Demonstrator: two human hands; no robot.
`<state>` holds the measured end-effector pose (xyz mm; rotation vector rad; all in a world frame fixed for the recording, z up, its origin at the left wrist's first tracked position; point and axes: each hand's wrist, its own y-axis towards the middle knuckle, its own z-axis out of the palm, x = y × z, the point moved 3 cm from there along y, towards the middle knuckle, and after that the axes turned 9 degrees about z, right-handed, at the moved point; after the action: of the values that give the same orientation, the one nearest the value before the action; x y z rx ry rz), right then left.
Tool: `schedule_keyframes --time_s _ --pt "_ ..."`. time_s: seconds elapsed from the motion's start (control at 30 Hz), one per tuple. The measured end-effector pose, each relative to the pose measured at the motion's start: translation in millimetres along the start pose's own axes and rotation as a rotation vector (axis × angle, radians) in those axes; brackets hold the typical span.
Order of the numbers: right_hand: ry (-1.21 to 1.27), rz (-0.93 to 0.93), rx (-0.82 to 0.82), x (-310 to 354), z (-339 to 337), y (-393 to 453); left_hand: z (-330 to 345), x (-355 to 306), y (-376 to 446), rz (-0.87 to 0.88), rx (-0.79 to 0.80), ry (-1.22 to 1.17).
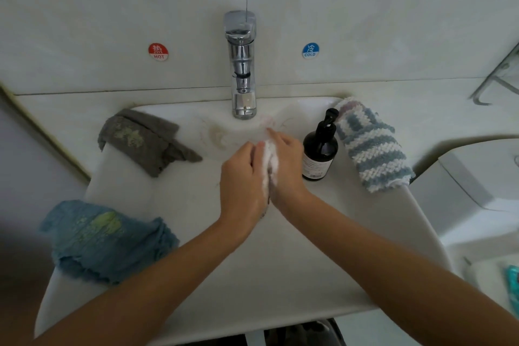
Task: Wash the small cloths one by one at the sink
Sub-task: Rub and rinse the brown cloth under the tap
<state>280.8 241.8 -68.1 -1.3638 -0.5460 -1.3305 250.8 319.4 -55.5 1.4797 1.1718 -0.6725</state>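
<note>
hands: two, left hand point(243, 177) and right hand point(286, 166), pressed together around a foamy white cloth point(271, 163) over the sink point(196, 275)
waiting cloths: three on the rim; grey cloth point(146, 140) far left, blue cloth point(104, 241) near left, knitted striped cloth point(370, 146) right
bottles: one dark pump bottle point(320, 149)

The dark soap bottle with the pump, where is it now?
The dark pump bottle stands upright on the sink's right rim, between the right hand and the striped blue-white cloth.
</note>
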Motion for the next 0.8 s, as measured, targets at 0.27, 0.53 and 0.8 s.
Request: schedule_keyframes --time_s 0.27,0.53,0.8 --pt "-0.175 -0.094 0.113 -3 6 -16 -11 22 23 -0.026 -0.019 0.118" --pt "-0.109 -0.051 0.049 3 -6 -20 -1 14 15 0.057 0.024 0.138" --pt "-0.059 -0.056 -0.033 16 -4 0 6 -3 -3 0.101 0.041 0.031"
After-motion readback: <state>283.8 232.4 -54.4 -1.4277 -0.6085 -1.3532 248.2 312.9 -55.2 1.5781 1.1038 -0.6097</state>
